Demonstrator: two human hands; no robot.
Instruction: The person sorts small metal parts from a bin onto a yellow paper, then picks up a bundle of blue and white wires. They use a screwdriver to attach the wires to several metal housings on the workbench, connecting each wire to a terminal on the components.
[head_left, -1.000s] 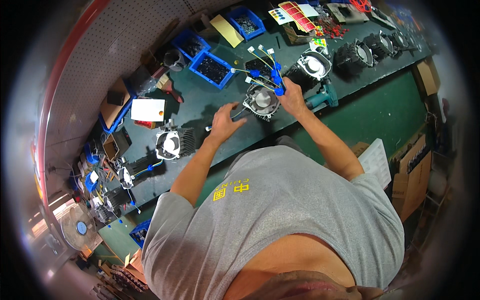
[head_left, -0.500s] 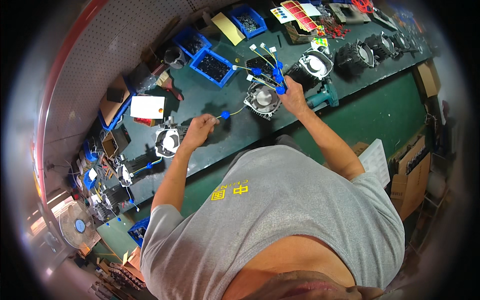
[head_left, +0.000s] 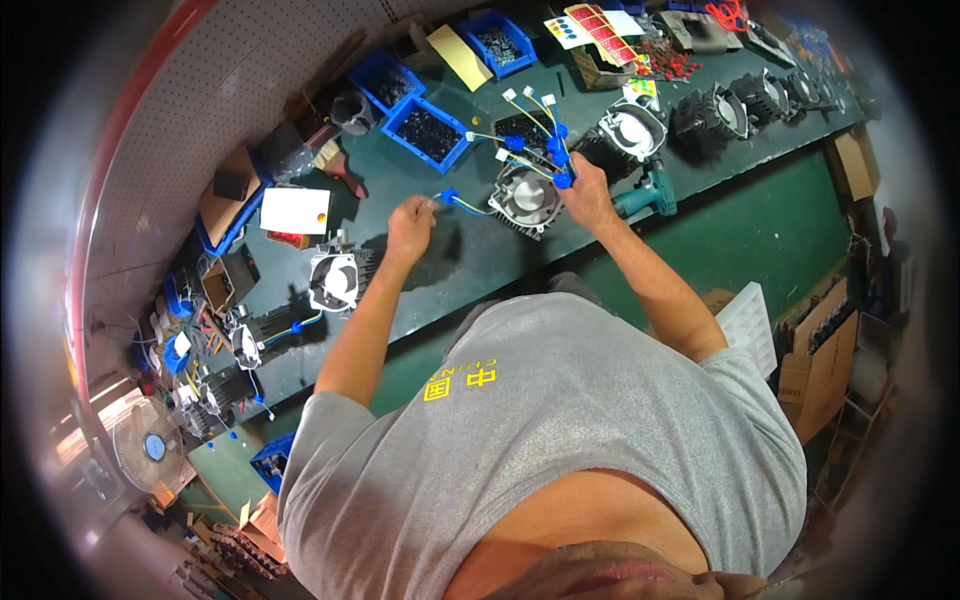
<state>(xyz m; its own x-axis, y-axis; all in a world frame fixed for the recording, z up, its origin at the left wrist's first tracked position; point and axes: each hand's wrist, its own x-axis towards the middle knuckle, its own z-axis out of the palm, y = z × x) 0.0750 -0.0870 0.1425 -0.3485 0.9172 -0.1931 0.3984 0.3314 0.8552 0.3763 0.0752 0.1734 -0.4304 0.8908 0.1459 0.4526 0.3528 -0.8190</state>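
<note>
My left hand (head_left: 411, 226) is closed in a pinch on the end of a thin yellow-and-white cable fitted with a blue grommet (head_left: 449, 197). That cable runs right to a round finned metal housing (head_left: 526, 197) on the bench. Beside the housing my right hand (head_left: 588, 196) is closed around a bunch of similar cables (head_left: 543, 143), with blue grommets and white plugs fanning out beyond the fingers. How the fingers grip the bunch is partly hidden. Another finned housing (head_left: 333, 280) stands just below my left hand.
Blue bins (head_left: 428, 134) of small dark parts stand at the back. A brush (head_left: 340, 168) lies left of them. A teal power tool (head_left: 648, 192) lies right of my right hand, near more finned housings (head_left: 711, 112). A white card (head_left: 294, 211) rests at left.
My left hand has moved away from me, toward the far side of the bench, carrying the cable end and its blue grommet along. My right hand and its bunch stay nearly still.
</note>
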